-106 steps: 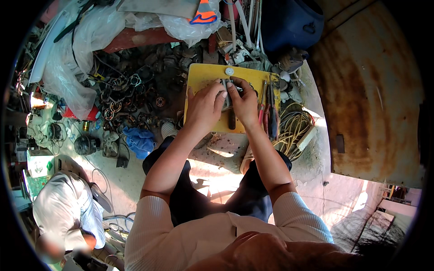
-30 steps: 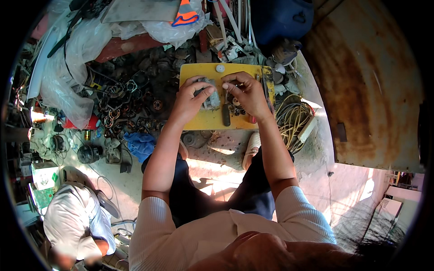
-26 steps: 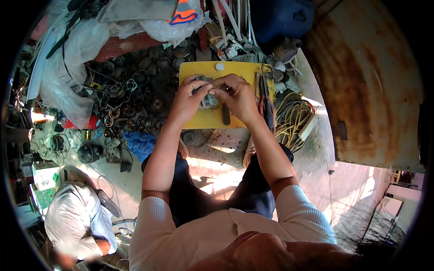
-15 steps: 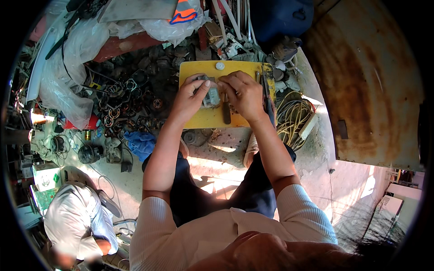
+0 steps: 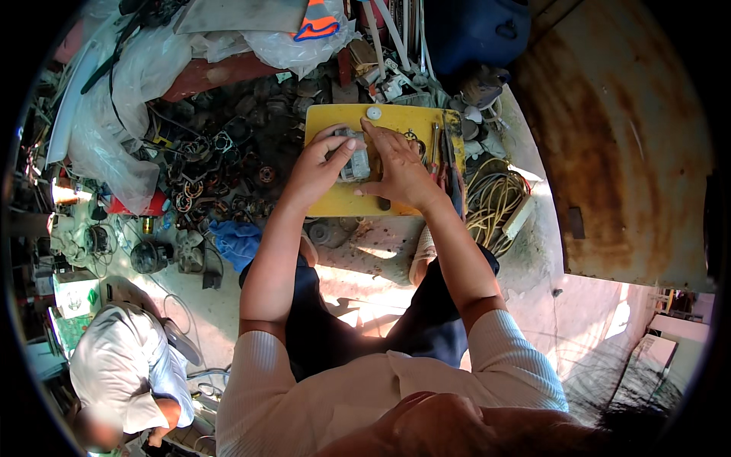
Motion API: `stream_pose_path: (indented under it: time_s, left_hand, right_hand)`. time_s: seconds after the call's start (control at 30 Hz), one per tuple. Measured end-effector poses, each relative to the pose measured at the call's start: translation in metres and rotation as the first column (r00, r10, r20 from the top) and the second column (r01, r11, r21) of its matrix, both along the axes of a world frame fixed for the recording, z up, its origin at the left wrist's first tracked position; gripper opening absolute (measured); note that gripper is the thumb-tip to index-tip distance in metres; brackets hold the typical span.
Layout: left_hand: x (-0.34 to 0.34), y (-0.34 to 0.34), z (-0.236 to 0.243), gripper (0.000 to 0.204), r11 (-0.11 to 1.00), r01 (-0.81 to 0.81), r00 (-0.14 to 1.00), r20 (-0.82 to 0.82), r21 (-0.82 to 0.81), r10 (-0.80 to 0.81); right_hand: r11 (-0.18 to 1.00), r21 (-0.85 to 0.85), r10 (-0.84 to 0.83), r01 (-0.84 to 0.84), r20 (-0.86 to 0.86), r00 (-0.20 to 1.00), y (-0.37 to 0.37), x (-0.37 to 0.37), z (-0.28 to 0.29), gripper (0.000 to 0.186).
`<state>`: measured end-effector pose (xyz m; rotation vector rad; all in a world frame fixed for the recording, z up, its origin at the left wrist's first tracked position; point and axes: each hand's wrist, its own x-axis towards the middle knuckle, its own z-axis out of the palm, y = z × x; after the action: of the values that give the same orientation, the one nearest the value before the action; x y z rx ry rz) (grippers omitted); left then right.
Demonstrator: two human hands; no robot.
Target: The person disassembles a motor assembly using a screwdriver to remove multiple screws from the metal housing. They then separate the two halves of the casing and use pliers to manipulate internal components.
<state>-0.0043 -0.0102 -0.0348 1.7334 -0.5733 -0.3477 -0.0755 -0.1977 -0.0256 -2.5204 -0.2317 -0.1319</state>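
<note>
While a rusted panel (image 5: pixel 617 152) fills the far right, a yellow board (image 5: pixel 327 201) lies before the person, with coiled yellow cable (image 5: pixel 487 209) just beside it and long-handled tools (image 5: pixel 454 183) along its right side. Over the board, the right hand (image 5: pixel 400 169) is spread, thumb well apart from the fingers, with nothing visibly gripped; the left hand (image 5: pixel 316 169) pinches a grey blocky part (image 5: pixel 355 161), on the board or just above it, I cannot tell which. Good handling probably means a firm left grip, the part's free side supported, and care around the small white disc (image 5: pixel 373 113).
</note>
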Motion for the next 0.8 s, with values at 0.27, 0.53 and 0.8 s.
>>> stream_pose_path:
  time_s: [0.27,0.53,0.8]
  left_hand:
    - [-0.001,0.002,0.000,0.037,0.990,0.008,0.981,-0.193,-0.144,-0.036]
    - [0.006,0.011,0.005,0.061,0.972,-0.142,0.953,-0.291,-0.187,0.083]
    - [-0.003,0.001,-0.003,0.082,0.953,0.064,0.914,-0.366,-0.297,-0.175]
  right_hand:
    - [0.995,0.099,0.016,-0.024,0.085,0.996,0.008,0.014,-0.017,0.099]
    - [0.981,0.194,0.005,-0.029,0.119,0.993,0.001,0.015,-0.013,0.098]
    - [0.661,0.746,0.060,0.084,-0.163,0.985,-0.009,0.009,0.004,0.095]
